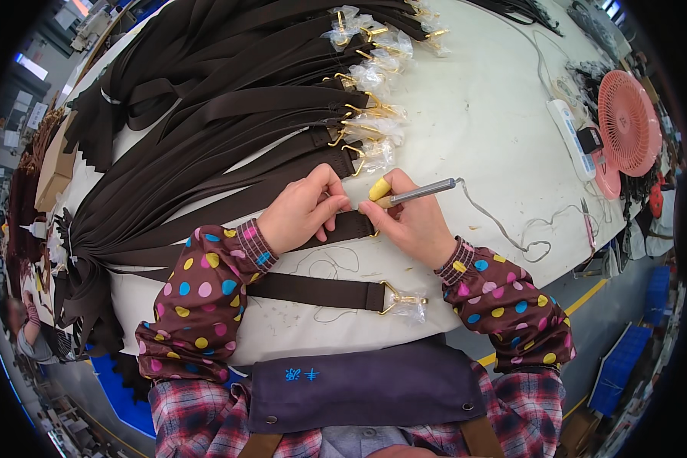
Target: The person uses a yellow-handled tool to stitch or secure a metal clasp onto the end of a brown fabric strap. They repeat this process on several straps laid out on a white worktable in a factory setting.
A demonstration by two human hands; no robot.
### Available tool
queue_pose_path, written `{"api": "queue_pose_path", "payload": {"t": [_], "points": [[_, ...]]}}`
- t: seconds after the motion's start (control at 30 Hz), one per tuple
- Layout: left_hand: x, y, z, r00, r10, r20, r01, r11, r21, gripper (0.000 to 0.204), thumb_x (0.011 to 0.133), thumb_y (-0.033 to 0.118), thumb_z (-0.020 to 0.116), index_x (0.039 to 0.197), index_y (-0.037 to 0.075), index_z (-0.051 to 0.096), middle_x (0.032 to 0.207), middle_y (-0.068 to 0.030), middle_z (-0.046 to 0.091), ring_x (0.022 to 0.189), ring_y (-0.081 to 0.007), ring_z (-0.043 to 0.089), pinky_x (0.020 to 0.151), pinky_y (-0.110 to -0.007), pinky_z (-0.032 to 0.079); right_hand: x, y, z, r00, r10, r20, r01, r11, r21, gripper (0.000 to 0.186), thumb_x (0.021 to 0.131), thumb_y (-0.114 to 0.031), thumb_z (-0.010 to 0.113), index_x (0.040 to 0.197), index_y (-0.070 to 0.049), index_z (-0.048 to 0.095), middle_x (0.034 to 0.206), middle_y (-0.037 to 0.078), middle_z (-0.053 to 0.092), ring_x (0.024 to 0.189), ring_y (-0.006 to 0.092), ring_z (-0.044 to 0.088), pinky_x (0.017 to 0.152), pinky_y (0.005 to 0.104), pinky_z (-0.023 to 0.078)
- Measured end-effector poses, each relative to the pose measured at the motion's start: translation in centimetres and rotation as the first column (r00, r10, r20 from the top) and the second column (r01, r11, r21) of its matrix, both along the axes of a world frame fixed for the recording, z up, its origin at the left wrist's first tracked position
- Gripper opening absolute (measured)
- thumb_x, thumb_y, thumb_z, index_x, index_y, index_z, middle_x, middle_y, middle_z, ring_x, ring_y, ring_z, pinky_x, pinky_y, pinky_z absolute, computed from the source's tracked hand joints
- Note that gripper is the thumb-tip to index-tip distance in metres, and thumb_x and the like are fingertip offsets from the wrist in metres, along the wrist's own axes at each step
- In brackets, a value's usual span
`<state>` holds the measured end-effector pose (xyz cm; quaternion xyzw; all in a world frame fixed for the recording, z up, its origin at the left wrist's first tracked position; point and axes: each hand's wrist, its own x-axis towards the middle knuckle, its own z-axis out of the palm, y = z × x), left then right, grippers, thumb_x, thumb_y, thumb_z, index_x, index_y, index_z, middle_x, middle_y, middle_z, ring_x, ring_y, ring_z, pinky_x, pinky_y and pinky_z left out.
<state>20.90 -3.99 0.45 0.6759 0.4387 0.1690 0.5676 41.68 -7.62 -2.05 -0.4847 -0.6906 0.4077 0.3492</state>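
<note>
Strap [353, 227], partly behind hands [418, 227]; tool [426, 191], tip hidden

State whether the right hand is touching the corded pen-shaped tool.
Touching. The head view shows it plainly: the right hand holds the corded pen-shaped tool, its barrel lying between thumb and forefinger.

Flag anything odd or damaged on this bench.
Minor only: loose threads lie on the white tabletop beside the front strap, like unswept scraps. The pen-like tool has a slack cord looping untidily. No obvious damage or spill.
</note>
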Motion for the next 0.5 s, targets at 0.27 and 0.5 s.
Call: {"api": "queue_pose_path", "payload": {"t": [0.27,0.5], "points": [[-0.4,-2.1,2.1,0.872,0.106,-0.478,0.221,0.786,0.578,0.035,0.08,0.03,0.075,0.092,0.008,0.05,0.09,-0.0059,0.054,0.076,-0.0226,0.061,0.064,-0.035,0.05,0.1,-0.2,0.5,0.978,-0.108,-0.18,0.118,0.992,0.047,0.022,0.087,-0.016,0.069,0.089,-0.004,0.051,0.069,0.002,0.056,0.057,0.0072,0.051,0.051,0.0237,0.04],[-0.2,-2.9,1.7,0.851,0.141,-0.505,0.274,0.702,0.658,0.037,0.074,0.026,0.079,0.091,0.01,0.051,0.089,-0.0039,0.054,0.073,-0.0246,0.062,0.059,-0.034,0.05,0.7,-0.8,1.8,0.943,-0.108,-0.316,0.159,0.977,0.142,0.021,0.088,-0.014,0.069,0.089,-0.003,0.05,0.074,0.001,0.055,0.065,0.006,0.053,0.057,0.0221,0.042]]}}
